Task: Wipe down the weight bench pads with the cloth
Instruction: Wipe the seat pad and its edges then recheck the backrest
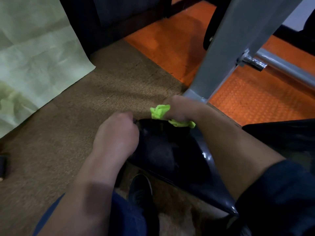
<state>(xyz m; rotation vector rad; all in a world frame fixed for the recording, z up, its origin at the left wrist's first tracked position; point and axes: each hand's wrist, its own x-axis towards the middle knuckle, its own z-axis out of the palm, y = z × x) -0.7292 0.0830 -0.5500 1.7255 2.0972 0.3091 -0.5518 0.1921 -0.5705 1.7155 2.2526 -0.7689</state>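
Note:
A black glossy bench pad [172,155] runs from the lower right toward the middle of the view, narrowing at its far end. My right hand [180,108] grips a bright green cloth [161,112] and presses it over the pad's far tip; cloth bunches out on both sides of the hand. My left hand [117,133] curls round the pad's left edge near the tip, fingers tucked under it. A second black pad [281,133] lies at the right.
A grey metal frame leg [226,53] with a chrome bar [281,65] stands just beyond my right hand. Brown carpet [68,133] and orange matting [255,99] cover the floor. A pale green sheet [34,57] lies at the left. My shoe [141,189] is under the pad.

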